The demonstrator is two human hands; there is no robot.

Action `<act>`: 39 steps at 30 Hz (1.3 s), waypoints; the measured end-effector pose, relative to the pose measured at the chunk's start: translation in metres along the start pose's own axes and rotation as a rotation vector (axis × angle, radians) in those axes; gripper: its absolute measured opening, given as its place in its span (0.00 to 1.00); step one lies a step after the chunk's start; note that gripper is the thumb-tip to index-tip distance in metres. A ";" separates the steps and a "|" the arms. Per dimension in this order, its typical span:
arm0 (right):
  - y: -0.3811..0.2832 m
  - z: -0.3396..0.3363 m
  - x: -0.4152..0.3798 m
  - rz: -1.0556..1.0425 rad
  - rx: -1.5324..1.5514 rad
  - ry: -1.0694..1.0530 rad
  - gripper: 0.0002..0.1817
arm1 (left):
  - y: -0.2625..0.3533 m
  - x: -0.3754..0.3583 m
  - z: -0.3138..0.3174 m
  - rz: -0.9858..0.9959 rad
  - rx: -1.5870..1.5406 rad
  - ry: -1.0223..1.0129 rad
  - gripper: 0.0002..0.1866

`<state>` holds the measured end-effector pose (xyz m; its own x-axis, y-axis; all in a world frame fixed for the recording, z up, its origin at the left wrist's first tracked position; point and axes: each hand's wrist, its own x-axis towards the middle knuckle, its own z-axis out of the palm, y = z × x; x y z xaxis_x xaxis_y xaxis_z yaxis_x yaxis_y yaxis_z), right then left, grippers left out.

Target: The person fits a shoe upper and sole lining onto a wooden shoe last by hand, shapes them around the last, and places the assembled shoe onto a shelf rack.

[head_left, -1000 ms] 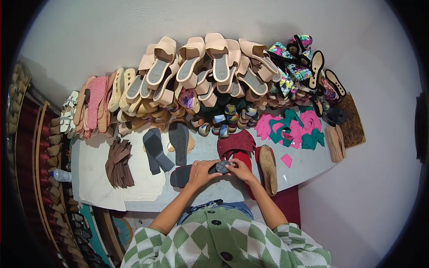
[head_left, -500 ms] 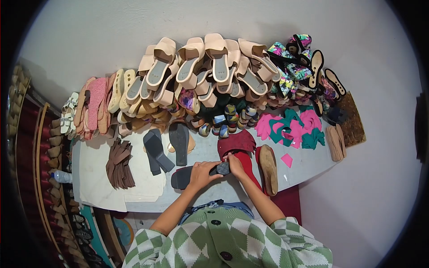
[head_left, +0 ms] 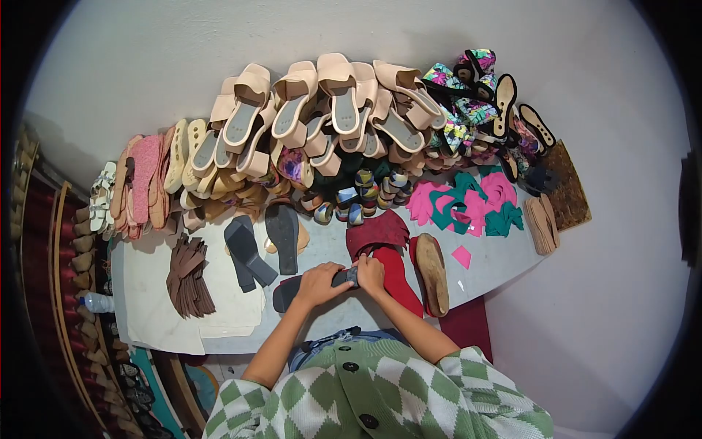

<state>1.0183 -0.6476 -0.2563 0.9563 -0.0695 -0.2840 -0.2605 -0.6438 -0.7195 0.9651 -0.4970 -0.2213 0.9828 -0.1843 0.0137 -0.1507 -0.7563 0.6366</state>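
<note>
A dark shoe sole (head_left: pixel 284 295) lies sideways across the near middle of the table, its heel end between my hands. My left hand (head_left: pixel 318 284) is closed over the middle of the sole, thumb along its edge. My right hand (head_left: pixel 370 275) is wrapped around the heel end and hides most of it. Just beyond my right hand lies a dark red strap piece (head_left: pixel 376 233), with a bright red piece (head_left: pixel 398 282) stretching toward me from it. Right of these rests a worn tan shoe last (head_left: pixel 433 276) with a red edge.
Piled sandals (head_left: pixel 344 106) line the wall behind the table (head_left: pixel 468 282). Dark soles (head_left: pixel 282 238) and brown strips (head_left: pixel 191 276) lie left. Pink and green cutouts (head_left: pixel 468 201) are at right, near stacked tan insoles (head_left: pixel 542 224). A shelf of shoe lasts (head_left: pixel 82 263) borders the left.
My right hand has closed further over the heel end, covering more of it. My left hand still grips the sole. The whole view has shifted slightly.
</note>
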 end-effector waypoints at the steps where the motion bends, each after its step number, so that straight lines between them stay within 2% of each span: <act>1: 0.001 0.002 0.001 -0.001 0.000 0.002 0.24 | -0.007 0.002 0.000 -0.031 0.027 -0.060 0.31; 3: 0.004 0.004 0.001 -0.012 -0.002 0.006 0.24 | -0.015 0.010 -0.003 -0.095 0.081 -0.178 0.34; 4: 0.006 0.004 0.001 -0.018 -0.004 0.008 0.23 | -0.017 0.014 -0.007 -0.177 0.137 -0.326 0.41; 7: 0.004 0.003 -0.003 0.074 0.011 0.035 0.23 | -0.013 0.024 -0.015 -0.257 0.152 -0.565 0.43; 10: -0.001 0.000 -0.006 0.155 -0.010 0.017 0.23 | -0.015 0.024 -0.011 -0.224 0.185 -0.580 0.41; 16: 0.008 0.006 0.007 0.178 0.010 -0.103 0.22 | -0.012 0.023 -0.012 -0.198 0.156 -0.474 0.39; 26: 0.001 0.008 -0.002 0.104 0.008 0.110 0.16 | -0.014 0.023 -0.003 -0.193 0.164 -0.442 0.38; 32: 0.004 0.010 0.001 0.140 0.049 0.092 0.17 | -0.012 0.024 -0.006 -0.188 0.148 -0.464 0.37; 35: 0.004 0.008 0.002 0.150 0.014 0.006 0.18 | -0.017 0.023 -0.003 -0.160 0.177 -0.433 0.36; 38: 0.010 0.005 0.012 0.232 0.145 -0.306 0.18 | -0.016 0.020 -0.002 -0.157 0.175 -0.422 0.36; 39: 0.013 0.007 0.013 0.277 0.167 -0.310 0.18 | -0.017 0.019 -0.001 -0.150 0.170 -0.408 0.36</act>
<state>1.0267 -0.6514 -0.2740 0.7693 0.0257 -0.6384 -0.5433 -0.4996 -0.6747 0.9866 -0.4872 -0.2307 0.8778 -0.2708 -0.3952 -0.0584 -0.8793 0.4727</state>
